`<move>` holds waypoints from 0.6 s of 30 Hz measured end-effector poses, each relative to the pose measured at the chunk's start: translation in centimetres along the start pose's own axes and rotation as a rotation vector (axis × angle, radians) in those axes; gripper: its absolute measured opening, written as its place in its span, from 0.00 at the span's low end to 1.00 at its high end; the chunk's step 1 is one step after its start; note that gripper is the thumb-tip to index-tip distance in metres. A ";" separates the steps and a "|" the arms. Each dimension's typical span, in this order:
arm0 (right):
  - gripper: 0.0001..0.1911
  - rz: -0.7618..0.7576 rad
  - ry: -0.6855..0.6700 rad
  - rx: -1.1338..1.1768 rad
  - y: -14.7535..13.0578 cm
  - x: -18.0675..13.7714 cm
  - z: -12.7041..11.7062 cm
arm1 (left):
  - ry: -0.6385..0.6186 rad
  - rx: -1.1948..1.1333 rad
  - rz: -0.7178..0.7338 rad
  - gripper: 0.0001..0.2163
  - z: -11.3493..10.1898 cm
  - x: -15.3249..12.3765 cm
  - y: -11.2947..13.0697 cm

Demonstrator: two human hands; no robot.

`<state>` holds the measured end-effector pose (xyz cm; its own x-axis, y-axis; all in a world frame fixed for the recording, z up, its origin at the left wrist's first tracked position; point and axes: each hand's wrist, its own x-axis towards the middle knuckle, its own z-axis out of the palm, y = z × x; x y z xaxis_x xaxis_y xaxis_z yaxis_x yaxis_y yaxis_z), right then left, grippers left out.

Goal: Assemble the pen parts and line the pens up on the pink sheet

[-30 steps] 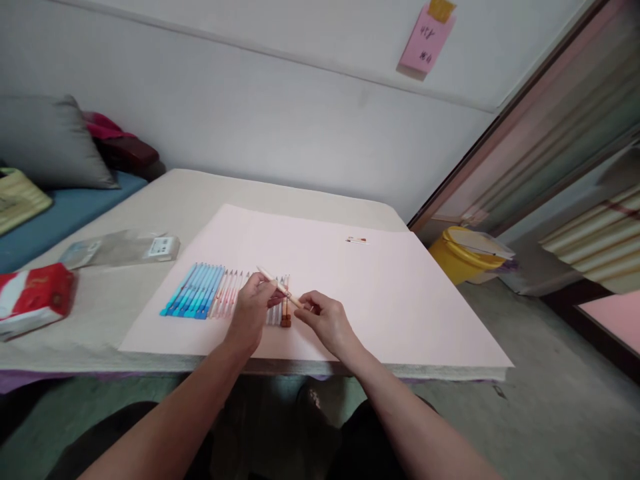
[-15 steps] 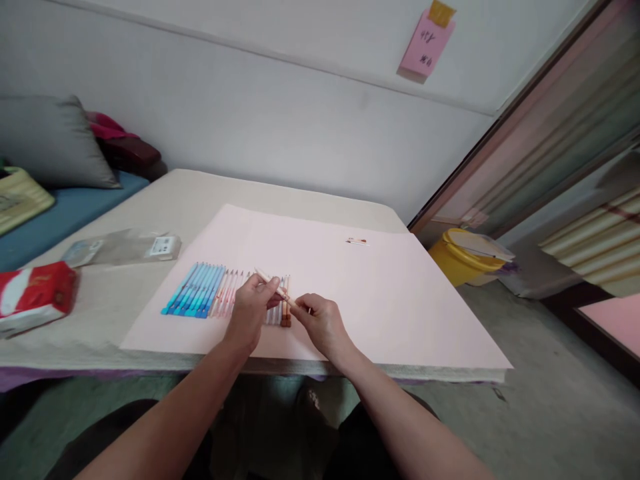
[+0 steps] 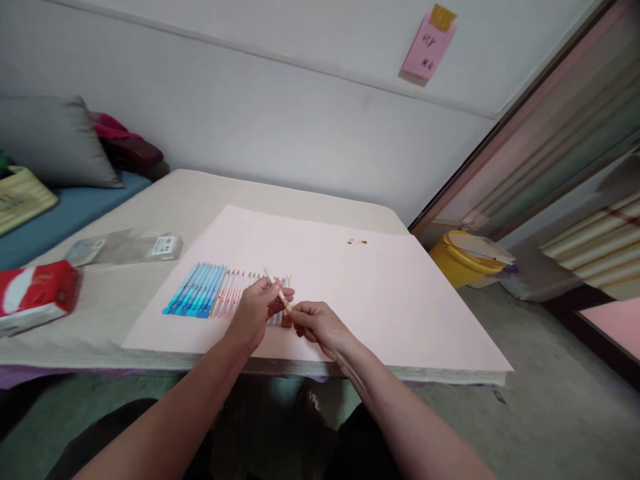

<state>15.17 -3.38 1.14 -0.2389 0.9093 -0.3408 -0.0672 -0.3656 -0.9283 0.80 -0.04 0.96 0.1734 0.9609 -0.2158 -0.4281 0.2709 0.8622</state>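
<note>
Both my hands hold one pale peach pen [image 3: 273, 281] above a big pink sheet of paper [image 3: 350, 287]. My left hand [image 3: 260, 310] pinches the pen's middle, its tip pointing up and away to the left. My right hand [image 3: 315, 323] is closed on the pen's near end. Under my hands lies a row of pens [image 3: 210, 297], blue ones at the left, pale pink ones in the middle, an orange-brown one at the right end, partly hidden by my fingers.
The paper lies on a beige table [image 3: 165, 200]. A small pen piece [image 3: 357, 242] rests far right on the paper. A clear plastic packet [image 3: 125, 247] and a red tissue pack [image 3: 35, 293] sit at the left. A yellow bucket [image 3: 463, 257] stands on the floor.
My right hand has slid left along the pen toward my left hand. The pen has tilted up more steeply.
</note>
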 end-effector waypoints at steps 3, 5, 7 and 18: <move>0.12 -0.003 -0.016 0.029 0.0 0.1 -0.1 | 0.001 -0.022 -0.021 0.07 0.0 0.0 0.2; 0.12 -0.003 -0.038 0.051 0.0 0.1 -0.1 | -0.018 -0.064 -0.049 0.06 -0.1 0.0 0.2; 0.13 -0.002 -0.057 0.085 0.0 0.1 -0.2 | -0.049 -0.121 -0.081 0.05 -0.2 0.1 0.2; 0.12 0.033 -0.005 0.082 -0.1 0.4 0.1 | 0.036 -0.133 -0.063 0.06 -0.3 0.4 0.0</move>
<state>14.97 -2.98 1.09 -0.2468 0.8956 -0.3700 -0.1380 -0.4104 -0.9014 0.64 0.36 0.71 0.1728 0.9425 -0.2859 -0.5316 0.3336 0.7785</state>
